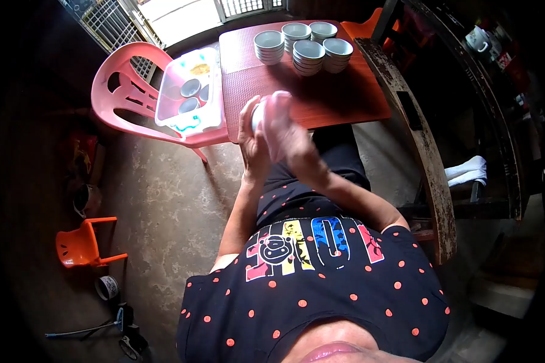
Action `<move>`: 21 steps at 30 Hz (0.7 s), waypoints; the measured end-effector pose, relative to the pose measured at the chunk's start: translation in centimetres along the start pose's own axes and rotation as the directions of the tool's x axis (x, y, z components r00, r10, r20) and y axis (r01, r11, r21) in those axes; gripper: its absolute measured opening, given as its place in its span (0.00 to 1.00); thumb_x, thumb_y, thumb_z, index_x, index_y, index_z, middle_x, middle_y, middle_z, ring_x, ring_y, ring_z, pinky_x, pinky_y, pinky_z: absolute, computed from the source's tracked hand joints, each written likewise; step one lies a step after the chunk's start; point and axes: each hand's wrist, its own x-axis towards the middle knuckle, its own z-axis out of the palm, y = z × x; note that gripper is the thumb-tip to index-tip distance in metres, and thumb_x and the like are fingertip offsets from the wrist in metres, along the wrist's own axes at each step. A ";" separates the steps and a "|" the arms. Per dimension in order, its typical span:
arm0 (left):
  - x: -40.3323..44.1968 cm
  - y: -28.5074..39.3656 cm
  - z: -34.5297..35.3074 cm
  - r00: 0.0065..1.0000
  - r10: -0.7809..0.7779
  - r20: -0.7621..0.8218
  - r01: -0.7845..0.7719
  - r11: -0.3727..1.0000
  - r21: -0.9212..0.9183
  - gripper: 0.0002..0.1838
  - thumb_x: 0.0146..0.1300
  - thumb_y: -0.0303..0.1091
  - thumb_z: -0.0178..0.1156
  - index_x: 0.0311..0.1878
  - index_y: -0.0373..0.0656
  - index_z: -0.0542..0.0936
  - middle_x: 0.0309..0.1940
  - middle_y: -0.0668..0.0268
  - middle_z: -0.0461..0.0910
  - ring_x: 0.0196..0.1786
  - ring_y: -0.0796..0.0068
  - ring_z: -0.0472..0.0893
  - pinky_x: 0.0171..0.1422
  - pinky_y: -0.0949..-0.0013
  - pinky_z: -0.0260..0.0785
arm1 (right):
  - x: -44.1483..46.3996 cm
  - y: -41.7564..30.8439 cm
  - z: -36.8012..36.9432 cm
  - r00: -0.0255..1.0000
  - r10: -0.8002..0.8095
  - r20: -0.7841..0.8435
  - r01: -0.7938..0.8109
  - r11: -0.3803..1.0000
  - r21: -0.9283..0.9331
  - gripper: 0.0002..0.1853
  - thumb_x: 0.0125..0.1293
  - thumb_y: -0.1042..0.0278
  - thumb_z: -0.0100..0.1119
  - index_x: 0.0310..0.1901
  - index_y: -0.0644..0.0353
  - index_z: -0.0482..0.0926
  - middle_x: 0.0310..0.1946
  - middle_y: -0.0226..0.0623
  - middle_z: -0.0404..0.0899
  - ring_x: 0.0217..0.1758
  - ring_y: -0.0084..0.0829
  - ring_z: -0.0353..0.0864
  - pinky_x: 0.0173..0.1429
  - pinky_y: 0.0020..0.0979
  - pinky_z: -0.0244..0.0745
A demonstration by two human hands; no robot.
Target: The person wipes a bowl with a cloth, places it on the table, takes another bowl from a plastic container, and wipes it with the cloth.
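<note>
Over the near edge of the red-brown table (pixel 248 91), my left hand (pixel 254 148) is wrapped round a small white bowl (pixel 257 118). Pressed against that bowl is a pink cloth (pixel 275 128), held in my right hand (pixel 301 154); hand and cloth are slightly blurred. The cloth and fingers hide most of the bowl. Several stacks of small white bowls (pixel 308 54) stand at the far side of the table. To the left, a clear plastic tub (pixel 169 109) on a pink chair (pixel 112 97) holds a few more bowls (pixel 191 88) and something yellow.
A worn wooden beam (pixel 415 145) runs along the right, beside dark shelving with a white teapot (pixel 478 40) and a white cloth (pixel 466 172). On the floor at left are a small orange chair (pixel 79 245) and a round container (pixel 107 288). A bright doorway lies beyond the table.
</note>
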 end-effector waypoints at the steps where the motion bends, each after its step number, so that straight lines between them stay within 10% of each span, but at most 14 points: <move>1: -0.2 1.0 -0.4 0.990 -0.135 0.042 0.139 0.985 -0.107 0.22 0.67 0.44 0.49 0.56 0.37 0.72 0.47 0.59 0.77 0.49 0.72 0.76 0.57 0.70 0.67 | 0.1 2.0 -0.2 0.965 -0.180 0.189 0.243 0.886 -0.395 0.15 0.66 0.67 0.46 0.51 0.64 0.71 0.39 0.45 0.76 0.31 0.30 0.75 0.38 0.29 0.72; 3: 0.7 0.7 -1.7 0.915 -0.353 0.196 0.404 0.806 -0.432 0.20 0.68 0.40 0.48 0.55 0.36 0.73 0.45 0.59 0.78 0.46 0.71 0.78 0.52 0.71 0.71 | 0.5 5.5 -0.3 0.687 -0.501 0.527 0.561 -0.096 -0.822 0.24 0.51 0.78 0.58 0.53 0.68 0.70 0.43 0.55 0.76 0.41 0.45 0.81 0.51 0.39 0.77; 5: 1.1 0.1 -2.9 0.826 -0.455 0.334 0.564 0.674 -0.476 0.19 0.67 0.41 0.48 0.53 0.36 0.74 0.42 0.60 0.78 0.42 0.72 0.79 0.47 0.71 0.73 | -0.2 6.2 -1.9 0.650 -0.560 0.513 0.725 0.254 -0.641 0.23 0.52 0.79 0.59 0.52 0.68 0.71 0.45 0.51 0.76 0.50 0.47 0.78 0.60 0.43 0.72; 9: 0.9 1.6 -1.8 0.880 -0.407 0.244 0.472 0.811 -0.346 0.19 0.67 0.39 0.48 0.53 0.35 0.73 0.42 0.61 0.78 0.42 0.72 0.79 0.48 0.71 0.72 | -0.8 6.0 -2.5 0.723 -0.466 0.510 0.646 0.195 -0.738 0.21 0.55 0.76 0.61 0.51 0.66 0.72 0.41 0.49 0.77 0.44 0.47 0.79 0.52 0.39 0.74; 11: 0.1 2.4 -0.8 0.982 -0.128 0.136 0.151 0.974 -0.170 0.19 0.64 0.36 0.51 0.55 0.34 0.73 0.45 0.60 0.77 0.48 0.69 0.77 0.57 0.70 0.68 | -0.9 3.6 -0.5 0.964 -0.263 0.030 0.253 0.882 -0.397 0.15 0.64 0.69 0.55 0.50 0.66 0.74 0.32 0.37 0.75 0.37 0.34 0.78 0.42 0.32 0.73; 12: 0.5 0.9 -0.9 0.980 0.171 0.100 -0.185 0.971 0.154 0.21 0.61 0.34 0.54 0.56 0.35 0.73 0.48 0.59 0.76 0.54 0.67 0.73 0.63 0.68 0.63 | -1.0 2.2 0.6 0.968 -0.130 -0.214 0.125 0.991 -0.037 0.14 0.69 0.65 0.52 0.49 0.66 0.74 0.27 0.31 0.74 0.33 0.27 0.78 0.37 0.28 0.73; 14: 0.0 0.3 -0.7 0.971 0.222 0.088 -0.230 0.967 0.108 0.23 0.58 0.32 0.56 0.57 0.36 0.73 0.50 0.57 0.74 0.58 0.66 0.70 0.66 0.65 0.60 | 0.5 0.1 -0.4 1.000 -0.003 -0.013 0.007 0.920 0.391 0.15 0.73 0.62 0.46 0.49 0.64 0.75 0.27 0.25 0.73 0.31 0.20 0.75 0.36 0.24 0.72; 17: 0.1 1.1 -1.3 0.985 -0.119 0.122 0.152 0.941 -0.303 0.20 0.60 0.31 0.56 0.56 0.35 0.73 0.49 0.59 0.75 0.52 0.70 0.75 0.58 0.70 0.68 | -0.8 0.2 -0.8 0.967 -0.250 0.057 0.251 0.872 -0.420 0.11 0.69 0.71 0.51 0.51 0.63 0.74 0.33 0.32 0.77 0.34 0.22 0.78 0.33 0.23 0.73; 19: 0.4 2.9 -1.2 0.927 -0.327 0.185 0.376 0.801 -0.467 0.19 0.63 0.31 0.55 0.56 0.34 0.72 0.46 0.61 0.77 0.45 0.74 0.79 0.49 0.74 0.73 | -0.8 2.6 -1.4 0.712 -0.526 0.465 0.545 -0.003 -0.839 0.16 0.64 0.77 0.52 0.53 0.63 0.72 0.39 0.42 0.78 0.37 0.32 0.81 0.32 0.28 0.76; 21: 0.5 2.2 -2.3 0.889 -0.318 0.330 0.455 0.704 -0.546 0.19 0.64 0.33 0.53 0.56 0.34 0.72 0.44 0.60 0.78 0.43 0.75 0.79 0.48 0.74 0.74 | -0.7 4.0 -2.3 0.634 -0.592 0.498 0.712 0.193 -0.675 0.18 0.62 0.78 0.52 0.55 0.63 0.72 0.42 0.47 0.77 0.40 0.38 0.81 0.37 0.30 0.78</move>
